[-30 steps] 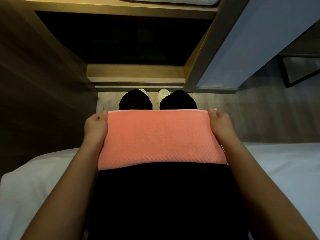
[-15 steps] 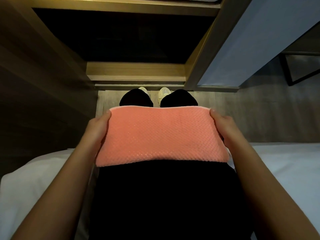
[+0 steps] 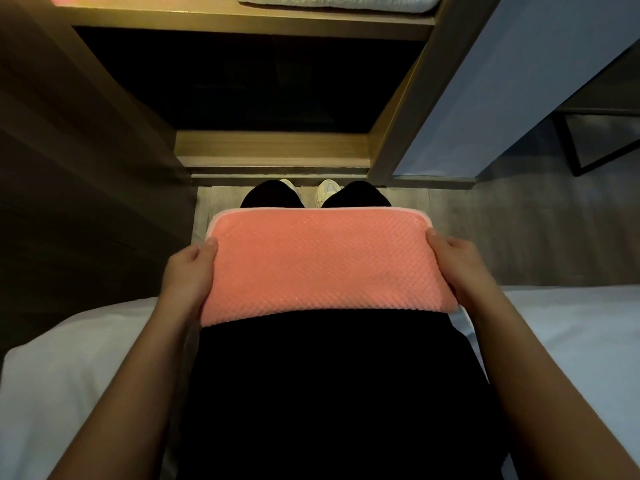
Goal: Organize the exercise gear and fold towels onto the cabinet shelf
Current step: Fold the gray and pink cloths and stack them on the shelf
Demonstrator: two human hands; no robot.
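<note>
Facing the cabinet shelf (image 3: 242, 19) with its white towel (image 3: 332, 1), holding the folded coral towel (image 3: 322, 265) flat over the lap, gripped endwise by left hand (image 3: 188, 275) and right hand (image 3: 457, 268); next, probably lifting it shelfward.

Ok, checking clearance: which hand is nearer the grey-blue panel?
Right. The right hand grips the pink towel at the end toward the grey-blue panel; the left hand grips the opposite end, farther off.
</note>
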